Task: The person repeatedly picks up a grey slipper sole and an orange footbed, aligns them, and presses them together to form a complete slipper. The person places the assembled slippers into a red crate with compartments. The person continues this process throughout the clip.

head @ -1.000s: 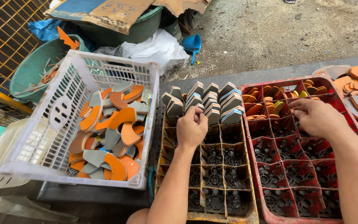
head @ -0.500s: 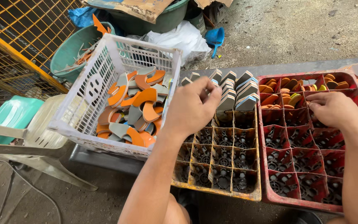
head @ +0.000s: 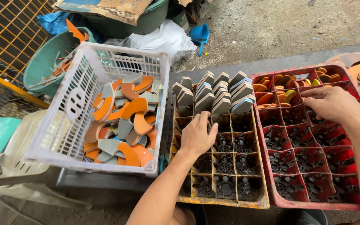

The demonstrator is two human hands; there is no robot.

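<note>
The left hand (head: 197,137) is held palm down over the yellow divided crate (head: 221,199), at the second row of cells from its far edge, with the fingers curled loosely; whether anything is pinched beneath them cannot be told. Just beyond its fingertips, the far rows of that crate are filled with grey wedge-shaped pieces (head: 213,96) stood on end, while the nearer cells are seen to be empty down to their black bases. The right hand (head: 331,103) is laid over the red divided crate (head: 313,200) near its far edge, the grip narrow and the fingertips drawn together over a cell; what is held, if anything, is hidden. The far row of the red crate is packed with small orange and yellow pieces (head: 276,93). To the left of the yellow crate and touching it, a white slotted basket (head: 69,137) is set at a tilt, and curved orange and grey cut-outs (head: 123,121) are heaped loosely inside it. Behind the basket a green tub (head: 42,62) with scraps is seen, with a white plastic bag (head: 163,37) and a small blue scoop (head: 200,34) beside it on the concrete floor. A torn sheet of brown cardboard (head: 105,8) is laid across a second tub at the top edge.
</note>
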